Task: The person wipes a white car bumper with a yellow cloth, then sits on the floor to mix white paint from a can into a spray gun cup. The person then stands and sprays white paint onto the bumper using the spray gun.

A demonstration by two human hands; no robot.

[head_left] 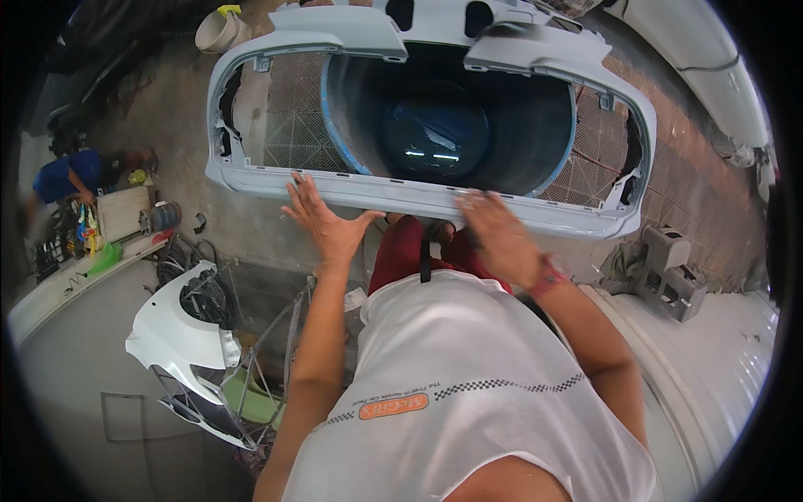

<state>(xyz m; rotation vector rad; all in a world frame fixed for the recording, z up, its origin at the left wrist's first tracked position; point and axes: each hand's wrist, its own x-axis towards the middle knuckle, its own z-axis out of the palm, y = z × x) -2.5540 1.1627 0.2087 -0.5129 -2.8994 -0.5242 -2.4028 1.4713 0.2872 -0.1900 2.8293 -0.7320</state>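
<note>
Blue drum: take this as your landmark; it stands directly ahead of you, its wide mouth facing up and something shiny and blue down at the bottom.
Pale grey bumper panel: it lies across the drum's mouth and juts out past the rim on both sides; whether it rests on the rim, you cannot tell from here.
Long axis: the panel runs left to right, square to your reach, with its near bar crossing the side of the drum closest to you.
Left hand: fingers spread and thumb held wide, fingertips against the near bar, toward the left side of the drum; it grips nothing that shows.
Right hand: blurred, fingers reaching onto the same bar, in front of the right half of the drum; you cannot tell how firmly it presses, or whether it holds anything beneath.
Nearer hand: both meet the bar, but your right sits closer to its middle; the rest of the panel lies beyond your fingertips, over the drum.
Surroundings: white bucket beyond the drum to the left; white fender left of the drum, on your side.
</note>
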